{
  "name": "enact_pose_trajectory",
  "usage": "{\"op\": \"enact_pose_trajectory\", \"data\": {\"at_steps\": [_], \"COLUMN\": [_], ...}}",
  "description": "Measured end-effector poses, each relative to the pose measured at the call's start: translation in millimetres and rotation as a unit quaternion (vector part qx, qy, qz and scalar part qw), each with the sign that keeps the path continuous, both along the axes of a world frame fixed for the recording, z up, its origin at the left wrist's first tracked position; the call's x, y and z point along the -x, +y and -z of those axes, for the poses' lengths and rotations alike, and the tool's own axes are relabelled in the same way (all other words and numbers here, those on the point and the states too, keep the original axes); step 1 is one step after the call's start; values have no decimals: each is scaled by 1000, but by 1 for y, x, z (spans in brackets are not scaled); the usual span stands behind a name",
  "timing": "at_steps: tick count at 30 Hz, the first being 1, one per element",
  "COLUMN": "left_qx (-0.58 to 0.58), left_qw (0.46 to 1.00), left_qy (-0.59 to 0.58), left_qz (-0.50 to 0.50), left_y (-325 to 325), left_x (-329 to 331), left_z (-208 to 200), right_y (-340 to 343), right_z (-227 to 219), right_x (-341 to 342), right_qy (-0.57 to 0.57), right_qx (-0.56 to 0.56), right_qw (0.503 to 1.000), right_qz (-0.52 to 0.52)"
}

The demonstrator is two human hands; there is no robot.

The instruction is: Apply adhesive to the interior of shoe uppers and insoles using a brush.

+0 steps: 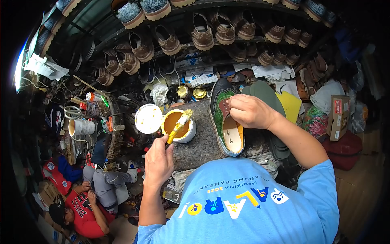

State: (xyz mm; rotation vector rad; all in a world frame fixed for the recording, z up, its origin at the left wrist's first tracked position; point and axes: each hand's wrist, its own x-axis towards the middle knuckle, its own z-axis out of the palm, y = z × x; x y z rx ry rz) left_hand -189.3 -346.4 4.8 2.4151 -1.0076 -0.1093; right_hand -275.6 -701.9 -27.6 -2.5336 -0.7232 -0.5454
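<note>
My left hand is closed round the handle of a brush whose bristles are coated in yellow paste. The brush lies across the mouth of a white tub of amber-yellow glue-like stuff. Beside the tub, to its left, is its smeared white lid. On the dark bench stands a shoe in green, dark and reddish-brown, its toe pointing away and its pale inside showing. My right hand pinches the shoe near the lacing edge of its opening; the fingertips are partly hidden.
Green sole-shaped sheets and a yellow sheet lie right of the shoe. Two small tins stand behind the tub. Brown shoes line the shelves at the back. At lower left sits another person in a red shirt.
</note>
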Motion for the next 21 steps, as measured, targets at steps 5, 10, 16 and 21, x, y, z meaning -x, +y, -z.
{"op": "enact_pose_trajectory", "data": {"at_steps": [5, 10, 16, 21], "left_qx": [0, 26, 129, 277], "left_qw": [1000, 1000, 986, 949], "left_qy": [14, 11, 67, 97], "left_qz": [4, -12, -86, -117], "left_y": [-2, -2, -4, -3], "left_x": [-4, -6, 3, -4], "left_z": [-23, -31, -42, -53], "right_y": [9, 42, 101, 115], "right_z": [2, -26, -40, -15], "right_x": [-2, 25, 88, 86], "right_qy": [-80, -27, 204, 258], "right_qx": [-26, -47, -121, -166], "right_qw": [996, 989, 937, 917], "right_qz": [15, 140, 258, 256]}}
